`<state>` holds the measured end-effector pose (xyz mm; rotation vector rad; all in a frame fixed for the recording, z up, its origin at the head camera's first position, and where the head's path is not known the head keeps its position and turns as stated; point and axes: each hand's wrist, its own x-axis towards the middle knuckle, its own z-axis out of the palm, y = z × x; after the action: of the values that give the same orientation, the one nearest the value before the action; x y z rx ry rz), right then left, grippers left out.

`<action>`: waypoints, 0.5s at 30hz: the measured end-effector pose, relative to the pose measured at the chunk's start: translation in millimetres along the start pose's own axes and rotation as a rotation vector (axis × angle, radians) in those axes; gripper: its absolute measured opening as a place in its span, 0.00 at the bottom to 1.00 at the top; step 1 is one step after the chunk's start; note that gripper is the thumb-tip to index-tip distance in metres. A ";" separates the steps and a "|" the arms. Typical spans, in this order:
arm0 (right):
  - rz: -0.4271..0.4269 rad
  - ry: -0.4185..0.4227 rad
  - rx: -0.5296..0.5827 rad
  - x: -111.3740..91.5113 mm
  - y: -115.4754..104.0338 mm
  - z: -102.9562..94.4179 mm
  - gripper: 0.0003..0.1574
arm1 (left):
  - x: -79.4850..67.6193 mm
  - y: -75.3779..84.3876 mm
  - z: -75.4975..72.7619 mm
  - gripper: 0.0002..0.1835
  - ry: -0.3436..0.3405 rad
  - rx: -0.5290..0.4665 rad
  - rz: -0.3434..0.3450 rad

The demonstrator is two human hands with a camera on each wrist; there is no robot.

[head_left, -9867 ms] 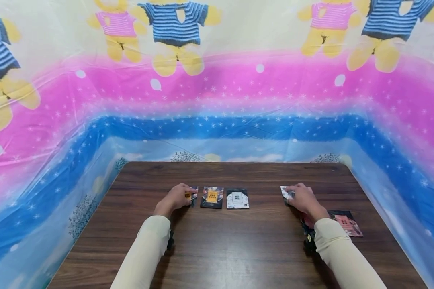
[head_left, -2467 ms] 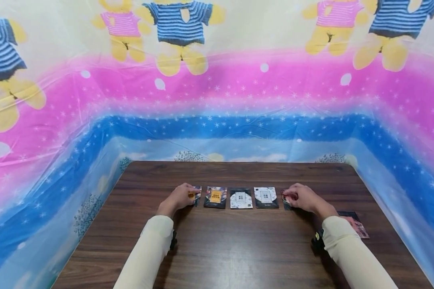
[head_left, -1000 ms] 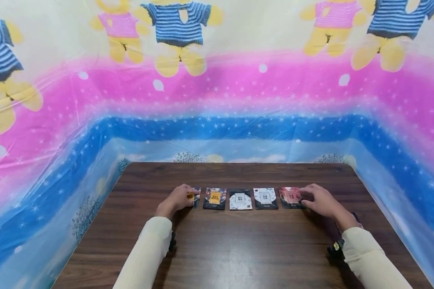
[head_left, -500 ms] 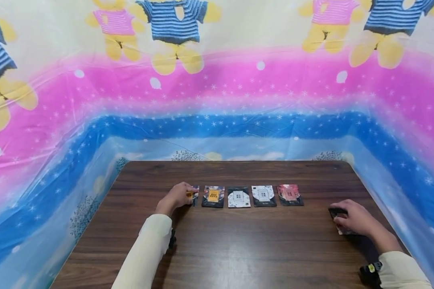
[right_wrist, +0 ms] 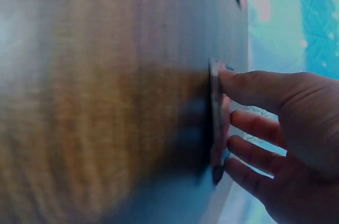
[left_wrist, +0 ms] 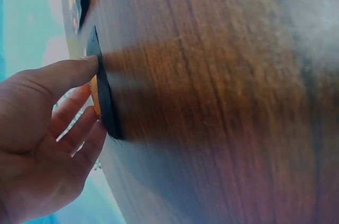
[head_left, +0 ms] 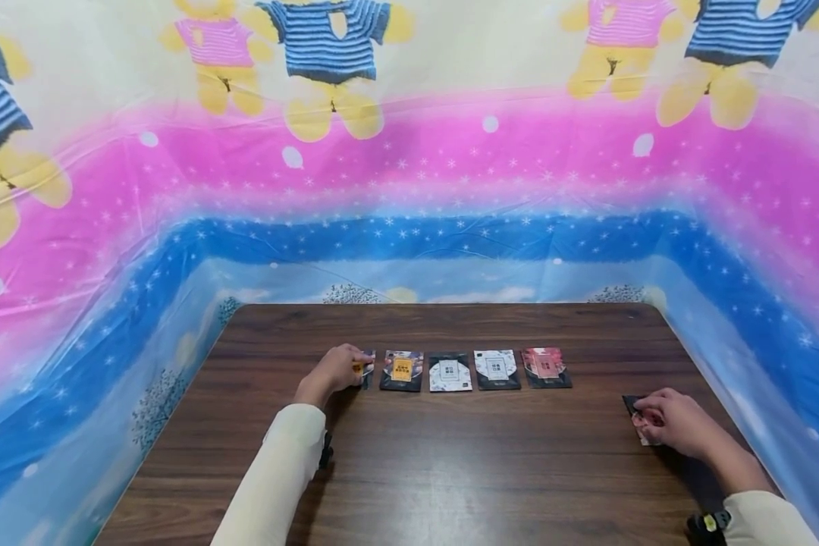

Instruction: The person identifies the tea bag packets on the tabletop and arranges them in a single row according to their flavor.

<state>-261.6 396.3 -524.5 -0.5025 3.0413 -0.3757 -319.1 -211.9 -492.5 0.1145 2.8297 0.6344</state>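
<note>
My left hand (head_left: 337, 366) rests on an orange-labelled sachet (head_left: 368, 369) at the row's left end, covering much of it. In the left wrist view, thumb and fingertips touch that sachet, which lies flat on the table. To its right lie another orange-labelled sachet (head_left: 402, 371), a black-and-white sachet (head_left: 450, 372), a white-topped sachet (head_left: 497, 369) and a red-and-black sachet (head_left: 547, 367). Farther right, my right hand (head_left: 679, 425) pinches a second red-and-black sachet (head_left: 635, 413), mostly hidden by the fingers. In the right wrist view this sachet (right_wrist: 218, 123) stands slightly above the wood, with shadow under it.
The dark wooden table (head_left: 409, 470) has rounded far corners. A patterned cloth (head_left: 409, 243) hangs close behind it and along both sides. Black bands with devices sit at both wrists, below the pale sleeves.
The right hand let go of a red-and-black sachet at the row's right end, moved right and nearer, and took hold of another. Earlier it set the white-topped one. The left hand stays put.
</note>
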 end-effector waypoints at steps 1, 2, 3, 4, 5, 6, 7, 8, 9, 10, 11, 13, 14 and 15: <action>0.009 0.000 0.006 -1.2 -0.3 1.0 0.23 | -0.4 0.0 0.5 0.24 0.003 -0.004 -0.003; 0.017 0.004 0.014 -2.3 -0.5 2.2 0.23 | -1.0 -0.1 0.9 0.24 0.008 -0.008 -0.003; 0.023 0.011 0.023 -3.5 -0.7 3.3 0.23 | -1.3 0.0 1.6 0.24 0.013 -0.012 -0.003; 0.026 0.020 0.027 -4.4 -0.9 4.4 0.23 | -1.7 -0.1 2.2 0.23 0.019 -0.017 -0.008; 0.032 0.026 0.030 -5.4 -1.1 5.5 0.23 | -2.3 -0.1 2.9 0.23 0.026 -0.020 -0.008; 0.040 0.029 0.039 -6.6 -1.4 6.5 0.22 | -3.0 0.3 3.5 0.23 0.031 -0.017 -0.011; 0.045 0.033 0.041 -6.8 -1.7 6.3 0.22 | -3.2 0.7 3.6 0.23 0.038 -0.010 -0.010; 0.051 0.034 0.045 -7.2 -2.0 6.0 0.21 | -3.5 1.4 3.5 0.23 0.044 -0.005 -0.012; 0.057 0.031 0.048 -7.6 -2.6 5.7 0.21 | -3.7 2.0 3.6 0.23 0.047 0.000 -0.015; 0.060 0.031 0.049 -7.9 -2.9 5.5 0.21 | -4.1 2.5 3.6 0.22 0.049 -0.001 -0.024; 0.063 0.030 0.052 -8.4 -3.4 5.3 0.21 | -4.4 3.0 3.6 0.22 0.054 0.004 -0.025; 0.056 0.039 0.049 -9.0 -4.2 5.0 0.21 | -4.7 3.4 3.8 0.22 0.059 0.013 -0.031; 0.051 0.045 0.049 -9.1 -4.5 4.8 0.21 | -4.8 3.2 3.9 0.22 0.061 0.015 -0.034; 0.045 0.053 0.047 -9.0 -4.9 4.6 0.20 | -4.7 2.8 4.1 0.22 0.063 0.019 -0.036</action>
<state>-251.2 393.6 -527.8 -0.4281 3.0798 -0.4639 -313.5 -208.3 -493.9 0.0473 2.8914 0.6142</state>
